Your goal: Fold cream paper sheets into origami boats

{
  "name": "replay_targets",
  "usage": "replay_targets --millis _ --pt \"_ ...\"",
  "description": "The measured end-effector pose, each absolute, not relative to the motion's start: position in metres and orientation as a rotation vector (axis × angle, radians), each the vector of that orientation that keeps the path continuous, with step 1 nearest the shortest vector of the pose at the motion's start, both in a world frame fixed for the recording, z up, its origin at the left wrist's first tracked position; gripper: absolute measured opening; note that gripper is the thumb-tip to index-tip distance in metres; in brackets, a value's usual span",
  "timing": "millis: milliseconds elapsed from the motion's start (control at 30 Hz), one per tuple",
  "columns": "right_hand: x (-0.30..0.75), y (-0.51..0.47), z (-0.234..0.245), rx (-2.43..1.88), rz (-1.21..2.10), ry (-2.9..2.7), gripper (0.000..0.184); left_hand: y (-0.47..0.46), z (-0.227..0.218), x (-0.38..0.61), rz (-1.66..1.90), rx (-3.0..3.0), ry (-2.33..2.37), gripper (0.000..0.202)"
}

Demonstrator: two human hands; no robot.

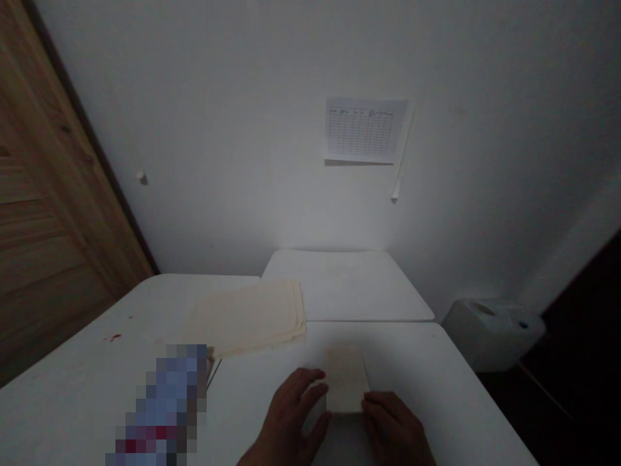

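Note:
A small folded cream cloth (345, 377) lies on the white table (436, 382) near its front edge. My left hand (291, 421) rests flat at the cloth's left side, fingers stretched out and touching its edge. At the cloth's near right corner lies my right hand (395, 427), its fingers bent onto the cloth's edge. Neither hand lifts the cloth. A stack of larger folded cream cloths (247, 317) sits further back to the left, apart from both hands.
A blurred-out object (165, 408) lies on the table at the left. A second white table (347, 285) stands behind against the wall. A printed sheet (363, 129) hangs on the wall. A wooden door (48, 207) is at the left, a white container (490, 327) on the floor at the right.

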State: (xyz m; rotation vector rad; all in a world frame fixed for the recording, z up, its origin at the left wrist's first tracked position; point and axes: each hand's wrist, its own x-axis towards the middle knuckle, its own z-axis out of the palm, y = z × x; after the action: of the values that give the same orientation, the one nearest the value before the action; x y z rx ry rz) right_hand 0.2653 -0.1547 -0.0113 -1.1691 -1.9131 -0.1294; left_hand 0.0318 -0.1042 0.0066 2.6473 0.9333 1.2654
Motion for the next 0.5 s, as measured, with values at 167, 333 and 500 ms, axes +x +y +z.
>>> replay_targets --millis 167,333,500 --pt "0.263 -0.151 -0.008 -1.118 -0.108 -1.926 0.021 -0.107 -0.001 0.033 1.006 2.817 0.865 0.050" --pt "0.264 -0.149 -0.011 -1.040 -0.139 -1.949 0.020 -0.103 0.009 0.041 0.829 2.874 0.765 0.026" --pt "0.265 -0.147 -0.018 -1.037 -0.165 -2.017 0.022 -0.102 0.011 0.045 0.783 2.806 0.757 0.010"
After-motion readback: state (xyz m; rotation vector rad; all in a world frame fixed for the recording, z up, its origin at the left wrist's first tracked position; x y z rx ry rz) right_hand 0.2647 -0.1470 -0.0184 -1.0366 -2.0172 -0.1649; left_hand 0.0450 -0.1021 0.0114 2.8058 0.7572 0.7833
